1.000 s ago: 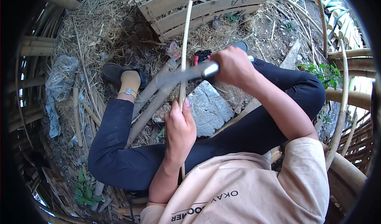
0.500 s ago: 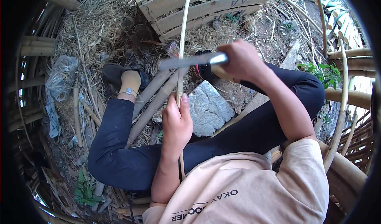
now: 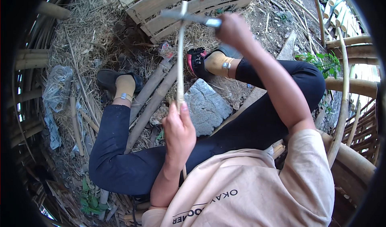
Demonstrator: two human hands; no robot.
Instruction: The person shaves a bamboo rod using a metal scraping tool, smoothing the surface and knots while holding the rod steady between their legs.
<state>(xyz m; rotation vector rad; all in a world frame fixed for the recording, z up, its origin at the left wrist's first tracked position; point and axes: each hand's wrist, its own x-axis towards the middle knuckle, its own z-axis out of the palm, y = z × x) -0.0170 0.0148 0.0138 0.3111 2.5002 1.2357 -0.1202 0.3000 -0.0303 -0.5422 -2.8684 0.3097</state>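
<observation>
My left hand (image 3: pixel 179 132) is closed round a thin pale bamboo strip (image 3: pixel 180 66), which points away from me, its near end running back past my wrist. My right hand (image 3: pixel 236 30) grips the handle of a knife (image 3: pixel 197 18), somewhat smeared by motion. The knife's blade lies crosswise at the strip, close to its far end. Whether the edge cuts into the strip cannot be seen. Beyond my left hand a flat grey stone (image 3: pixel 205 106) lies on the ground between my legs.
A slatted wooden crate (image 3: pixel 193 9) stands ahead. Bamboo poles (image 3: pixel 155 100) lie beside the stone. A crumpled plastic bag (image 3: pixel 58 86) is at the left among dry straw. Cut bamboo (image 3: pixel 339 13) is piled at the far right, and bamboo rails (image 3: pixel 352 86) run along the right side.
My right hand has moved the knife away from me, along the strip toward its far end. My left hand keeps its hold and has shifted only slightly.
</observation>
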